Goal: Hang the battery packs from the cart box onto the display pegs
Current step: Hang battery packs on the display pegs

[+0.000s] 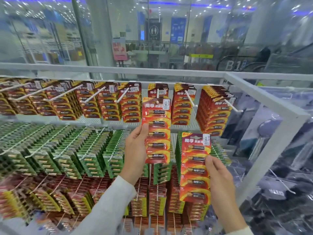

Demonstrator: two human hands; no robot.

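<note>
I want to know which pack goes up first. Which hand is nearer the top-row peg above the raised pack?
Left. The left hand holds its battery pack with the top at that peg. The right hand holds another pack lower, off to the right.

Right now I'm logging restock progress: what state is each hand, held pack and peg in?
Left hand: gripping a red battery pack raised to the white top-row peg.
Right hand: holding a second red battery pack, not yet hung.
That peg: few packs behind.
Neighbouring pegs: well stocked.
</note>
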